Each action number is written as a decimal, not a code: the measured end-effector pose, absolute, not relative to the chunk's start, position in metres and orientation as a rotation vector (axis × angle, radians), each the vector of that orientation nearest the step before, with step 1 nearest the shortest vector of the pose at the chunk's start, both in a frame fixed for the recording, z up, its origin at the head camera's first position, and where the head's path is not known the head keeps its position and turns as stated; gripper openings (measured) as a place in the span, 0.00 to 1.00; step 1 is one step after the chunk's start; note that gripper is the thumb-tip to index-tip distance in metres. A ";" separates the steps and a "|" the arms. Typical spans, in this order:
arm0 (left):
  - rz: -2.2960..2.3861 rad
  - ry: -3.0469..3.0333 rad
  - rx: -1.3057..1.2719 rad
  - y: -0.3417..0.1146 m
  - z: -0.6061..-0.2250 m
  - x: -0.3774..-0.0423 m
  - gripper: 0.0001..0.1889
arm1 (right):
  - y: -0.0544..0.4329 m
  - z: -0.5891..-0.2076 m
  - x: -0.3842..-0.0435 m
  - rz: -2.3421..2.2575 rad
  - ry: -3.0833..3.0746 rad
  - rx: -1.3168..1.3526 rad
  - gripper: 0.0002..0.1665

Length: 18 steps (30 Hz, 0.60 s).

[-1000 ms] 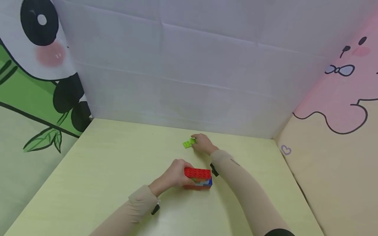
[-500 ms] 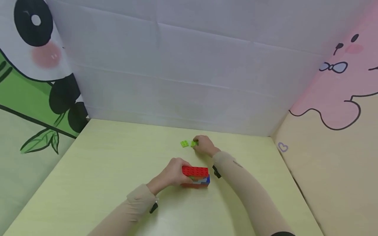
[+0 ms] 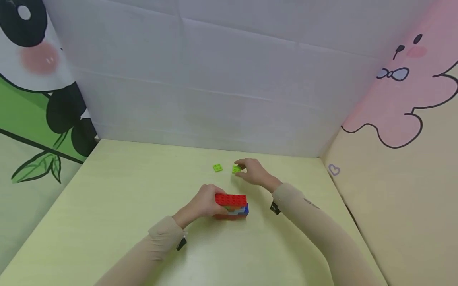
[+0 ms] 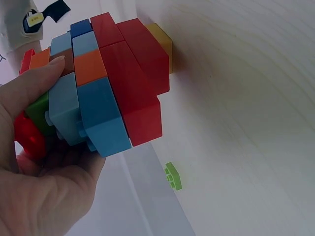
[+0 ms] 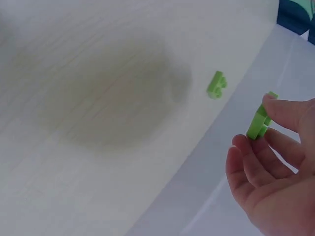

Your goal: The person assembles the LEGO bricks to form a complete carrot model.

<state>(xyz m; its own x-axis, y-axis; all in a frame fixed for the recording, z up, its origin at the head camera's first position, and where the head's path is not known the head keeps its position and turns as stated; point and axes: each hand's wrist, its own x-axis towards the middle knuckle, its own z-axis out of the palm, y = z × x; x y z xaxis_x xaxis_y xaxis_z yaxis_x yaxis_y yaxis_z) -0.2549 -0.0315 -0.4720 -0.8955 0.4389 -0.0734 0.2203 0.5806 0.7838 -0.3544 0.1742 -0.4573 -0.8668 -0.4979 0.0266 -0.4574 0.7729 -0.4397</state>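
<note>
My left hand point(image 3: 205, 200) grips a block point(image 4: 103, 83) built of toy building bricks in red, blue, light blue, orange, green and yellow. The thumb lies along one side and the fingers curl under the other. In the head view its red studded top point(image 3: 230, 200) faces up, above the middle of the table. Farther back, my right hand point(image 3: 254, 171) pinches a small lime-green studded brick point(image 5: 258, 120) between thumb and fingertips. A second lime-green brick point(image 3: 217, 167) lies on the table to its left, apart from the hand.
The pale wooden table point(image 3: 150, 178) ends at a white cloth wall point(image 3: 214, 99) behind the green bricks. Side panels with a panda-like drawing point(image 3: 28, 67) and a pink figure point(image 3: 400, 103) flank it.
My right hand has drawn one green brick rightward, widening the gap to the other, which stays on the table. The left hand keeps its grip on the block. The head view has shifted slightly.
</note>
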 end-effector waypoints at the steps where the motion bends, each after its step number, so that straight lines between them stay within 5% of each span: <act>1: 1.214 2.553 0.548 -0.032 -0.472 -0.255 0.14 | 0.175 -0.454 -0.351 -0.686 2.873 -0.792 0.25; 18: 1.236 2.543 0.548 -0.033 -0.474 -0.256 0.15 | 0.194 -0.422 -0.299 -0.899 2.801 -0.849 0.20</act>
<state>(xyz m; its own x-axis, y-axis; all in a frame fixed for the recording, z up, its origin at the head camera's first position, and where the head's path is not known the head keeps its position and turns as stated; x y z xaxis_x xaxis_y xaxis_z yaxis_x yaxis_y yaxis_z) -0.2564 -0.0329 -0.4740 -0.8948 0.4413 -0.0682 0.2190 0.5668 0.7942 -0.2995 0.1940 -0.4222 -0.8432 -0.5301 0.0898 -0.4833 0.6743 -0.5583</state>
